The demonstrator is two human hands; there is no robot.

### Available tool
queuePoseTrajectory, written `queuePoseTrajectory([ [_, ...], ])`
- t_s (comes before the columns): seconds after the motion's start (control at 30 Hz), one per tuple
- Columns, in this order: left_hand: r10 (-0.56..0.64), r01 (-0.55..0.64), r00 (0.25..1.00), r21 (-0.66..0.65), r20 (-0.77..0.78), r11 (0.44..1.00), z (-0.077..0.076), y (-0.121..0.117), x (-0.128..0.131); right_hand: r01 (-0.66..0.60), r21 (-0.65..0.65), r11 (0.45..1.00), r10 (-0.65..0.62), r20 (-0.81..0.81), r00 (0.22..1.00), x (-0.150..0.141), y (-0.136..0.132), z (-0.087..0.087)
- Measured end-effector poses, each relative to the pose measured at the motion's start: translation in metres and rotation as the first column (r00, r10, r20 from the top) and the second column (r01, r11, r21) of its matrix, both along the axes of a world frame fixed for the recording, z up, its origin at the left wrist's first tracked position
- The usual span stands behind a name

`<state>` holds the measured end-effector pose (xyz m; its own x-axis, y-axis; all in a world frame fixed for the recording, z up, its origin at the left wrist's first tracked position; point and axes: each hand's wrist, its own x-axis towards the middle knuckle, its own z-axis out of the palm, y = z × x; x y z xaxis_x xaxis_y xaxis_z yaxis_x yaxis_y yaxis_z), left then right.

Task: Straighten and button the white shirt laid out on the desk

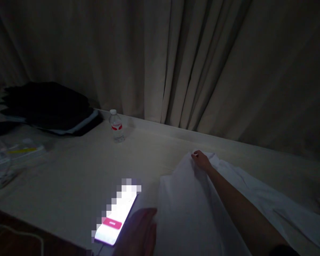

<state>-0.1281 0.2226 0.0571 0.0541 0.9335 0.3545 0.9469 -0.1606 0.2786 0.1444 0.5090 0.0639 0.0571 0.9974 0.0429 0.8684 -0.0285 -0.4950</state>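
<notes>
A white cloth or garment is spread in front of me, and its kind cannot be made out. At its far upper edge my right hand pinches the fabric and holds that corner slightly raised. My left hand is low in the view by the cloth's left edge. Its fingers are stretched out and a little apart, with nothing visible in them. Just left of that hand, a phone lies with its screen brightly lit. More white fabric trails off to the right under my right forearm.
A water bottle stands near the back ledge. Dark folded cloth is stacked at the back left. Clear plastic items and a white cable are at the left. Curtains hang behind the pale table.
</notes>
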Motion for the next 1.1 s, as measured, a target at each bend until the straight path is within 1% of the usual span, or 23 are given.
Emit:
queuePoseTrajectory([
  [0.07,-0.094,0.096,0.993,0.023,-0.073,0.995,-0.001,0.044,0.025,0.002,-0.029,1.000,-0.002,-0.001,1.000,-0.003,0.007,-0.008],
  [0.13,-0.140,0.145,0.978,0.021,-0.155,0.989,-0.006,0.084,0.050,0.005,-0.048,0.999,-0.005,-0.001,1.000,-0.008,0.015,-0.017],
  [0.2,-0.126,0.128,0.972,-0.004,-0.196,0.992,-0.016,0.112,0.067,0.012,-0.050,0.999,-0.012,-0.005,1.000,-0.013,0.025,-0.024],
  [0.27,-0.107,0.101,0.972,-0.041,-0.210,0.994,-0.029,0.127,0.073,0.022,-0.041,0.999,-0.023,-0.016,1.000,-0.015,0.037,-0.029],
  [0.37,-0.121,0.105,0.968,-0.082,-0.221,0.991,-0.047,0.131,0.071,0.044,-0.024,0.999,-0.045,-0.045,0.998,-0.016,0.055,-0.036],
  [0.5,-0.126,0.113,0.960,-0.068,-0.252,0.991,-0.063,0.126,0.067,0.074,-0.026,0.997,-0.076,-0.088,0.993,-0.013,0.075,-0.045],
  [0.63,-0.104,0.099,0.963,-0.031,-0.249,0.995,-0.071,0.123,0.066,0.095,-0.035,0.995,-0.099,-0.132,0.986,-0.009,0.085,-0.056],
  [0.8,-0.103,0.094,0.967,-0.047,-0.233,0.994,-0.073,0.120,0.065,0.114,0.002,0.994,-0.112,-0.132,0.985,-0.005,0.087,-0.064],
  [0.93,-0.115,0.103,0.968,-0.063,-0.223,0.993,-0.073,0.119,0.064,0.104,0.039,0.994,-0.100,-0.086,0.991,-0.006,0.085,-0.060],
  [1.0,-0.117,0.103,0.969,-0.075,-0.218,0.992,-0.073,0.119,0.064,0.077,0.057,0.995,-0.074,-0.052,0.996,-0.008,0.082,-0.054],
  [1.1,-0.126,0.105,0.970,-0.111,-0.207,0.988,-0.072,0.120,0.065,-0.007,0.081,0.997,0.007,0.005,1.000,-0.011,0.074,-0.041],
])
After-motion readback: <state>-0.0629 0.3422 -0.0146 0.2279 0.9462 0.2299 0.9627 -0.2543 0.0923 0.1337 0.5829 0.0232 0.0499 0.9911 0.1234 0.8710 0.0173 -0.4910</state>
